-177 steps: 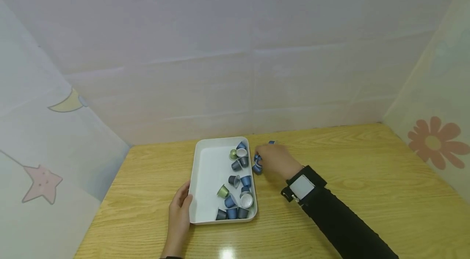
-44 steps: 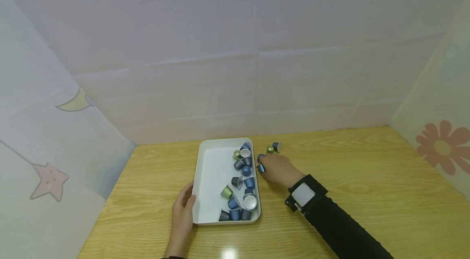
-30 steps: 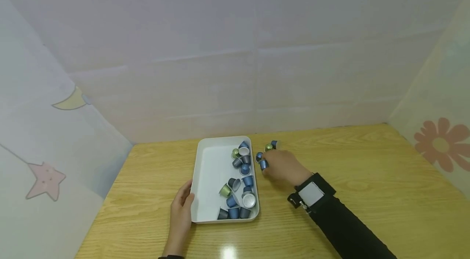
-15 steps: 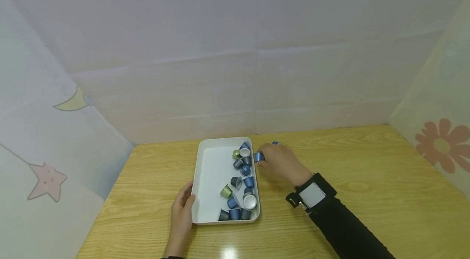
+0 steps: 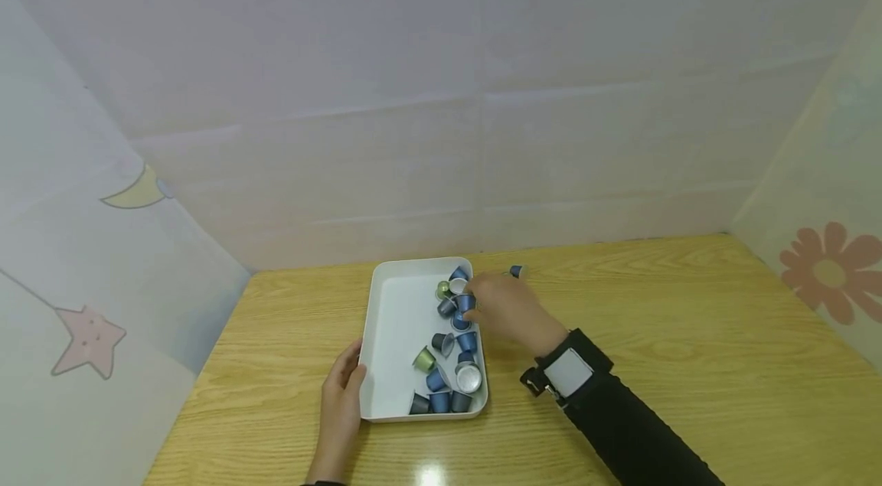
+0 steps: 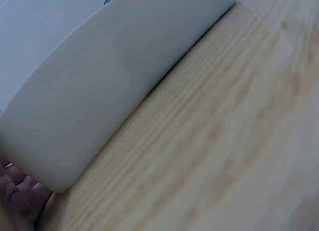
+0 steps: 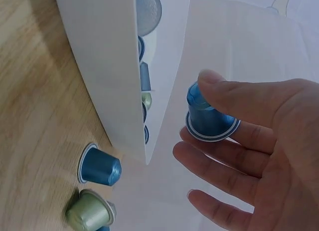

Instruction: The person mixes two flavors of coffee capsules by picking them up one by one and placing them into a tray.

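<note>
A white tray (image 5: 396,318) holds several blue, dark grey and green coffee capsules, mostly along its right side and near end. My left hand (image 5: 341,394) grips the tray's left edge near the front; in the left wrist view, its fingers (image 6: 22,193) show only at the tray's corner. Above the tray's right rim, my right hand (image 5: 506,306) pinches a blue coffee capsule (image 7: 209,118) between thumb and fingers. On the table beside the tray, the right wrist view shows another blue capsule (image 7: 99,165) and a green capsule (image 7: 88,211), with more partly hidden behind it.
The wooden table (image 5: 262,363) carries the tray and loose capsules. Behind the right hand a dark blue capsule (image 5: 516,271) lies on the table. A pale sheet (image 5: 358,164) hangs behind the table, with patterned sheets at both sides.
A blue capsule has been added to the tray's right side since the oldest frame. My right hand has picked up another from the table and moved left over the rim. The left hand stays put.
</note>
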A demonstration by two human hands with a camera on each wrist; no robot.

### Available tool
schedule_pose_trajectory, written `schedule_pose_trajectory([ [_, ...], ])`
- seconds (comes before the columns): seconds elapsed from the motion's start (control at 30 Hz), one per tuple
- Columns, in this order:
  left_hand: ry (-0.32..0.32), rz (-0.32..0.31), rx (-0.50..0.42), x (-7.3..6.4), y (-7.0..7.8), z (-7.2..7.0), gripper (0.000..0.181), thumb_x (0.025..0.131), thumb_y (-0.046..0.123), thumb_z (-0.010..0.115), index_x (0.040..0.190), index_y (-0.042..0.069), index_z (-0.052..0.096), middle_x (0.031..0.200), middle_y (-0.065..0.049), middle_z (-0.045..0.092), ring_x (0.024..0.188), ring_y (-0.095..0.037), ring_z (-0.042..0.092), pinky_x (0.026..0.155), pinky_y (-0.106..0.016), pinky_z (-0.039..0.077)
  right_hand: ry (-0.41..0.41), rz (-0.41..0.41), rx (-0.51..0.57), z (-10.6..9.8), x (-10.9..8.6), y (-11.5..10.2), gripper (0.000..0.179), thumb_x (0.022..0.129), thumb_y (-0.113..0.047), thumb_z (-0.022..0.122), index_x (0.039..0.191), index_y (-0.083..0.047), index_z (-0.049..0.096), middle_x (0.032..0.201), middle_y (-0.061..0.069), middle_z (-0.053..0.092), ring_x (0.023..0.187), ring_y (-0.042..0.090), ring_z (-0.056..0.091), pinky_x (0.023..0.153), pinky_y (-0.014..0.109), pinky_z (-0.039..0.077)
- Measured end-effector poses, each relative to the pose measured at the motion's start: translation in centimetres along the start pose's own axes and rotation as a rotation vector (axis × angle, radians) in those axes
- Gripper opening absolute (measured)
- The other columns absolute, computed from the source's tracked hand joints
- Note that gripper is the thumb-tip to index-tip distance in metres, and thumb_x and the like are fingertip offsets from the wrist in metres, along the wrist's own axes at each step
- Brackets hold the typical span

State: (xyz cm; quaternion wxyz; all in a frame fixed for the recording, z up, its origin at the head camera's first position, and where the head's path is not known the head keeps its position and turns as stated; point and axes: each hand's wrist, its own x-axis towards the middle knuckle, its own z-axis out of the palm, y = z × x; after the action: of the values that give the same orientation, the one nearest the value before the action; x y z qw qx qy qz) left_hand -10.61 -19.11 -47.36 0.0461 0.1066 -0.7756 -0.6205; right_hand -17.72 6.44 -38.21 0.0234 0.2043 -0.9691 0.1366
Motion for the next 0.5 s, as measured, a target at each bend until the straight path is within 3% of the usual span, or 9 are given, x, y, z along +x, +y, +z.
schedule_pose_trajectory([
  [0.23,0.004,-0.002,0.004,-0.1,-0.1,-0.3,0.04,0.097,0.008,0.041,0.137,0.007,0.047,0.14,-0.02,0.051,0.123,-0.025,0.047,0.082,-0.01,0.042,-0.046,-0.049,-0.003,1.1,0.4,-1.6,0.024,0.074,-0.03,0.076,0.087,-0.011,0.068,0.076,-0.002,0.067,0.062,0.009,0.052,0.053,0.026,0.047],
  [0.37,0.005,-0.003,0.001,-0.2,-0.1,-0.2,0.04,0.097,0.008,0.041,0.137,0.007,0.047,0.14,-0.019,0.052,0.122,-0.025,0.047,0.082,-0.009,0.042,-0.035,-0.107,-0.043,1.8,0.5,-2.1,0.024,0.074,-0.027,0.076,0.092,-0.012,0.07,0.083,-0.001,0.071,0.067,0.009,0.056,0.058,0.028,0.049],
  [0.5,0.006,-0.004,0.004,-0.2,-0.1,-0.1,0.04,0.097,0.008,0.041,0.137,0.007,0.048,0.139,-0.02,0.052,0.121,-0.025,0.048,0.085,-0.016,0.044,-0.012,-0.138,-0.061,2.0,0.4,-2.3,0.029,0.074,-0.023,0.076,0.1,-0.012,0.071,0.093,0.001,0.074,0.077,0.011,0.062,0.064,0.031,0.054],
])
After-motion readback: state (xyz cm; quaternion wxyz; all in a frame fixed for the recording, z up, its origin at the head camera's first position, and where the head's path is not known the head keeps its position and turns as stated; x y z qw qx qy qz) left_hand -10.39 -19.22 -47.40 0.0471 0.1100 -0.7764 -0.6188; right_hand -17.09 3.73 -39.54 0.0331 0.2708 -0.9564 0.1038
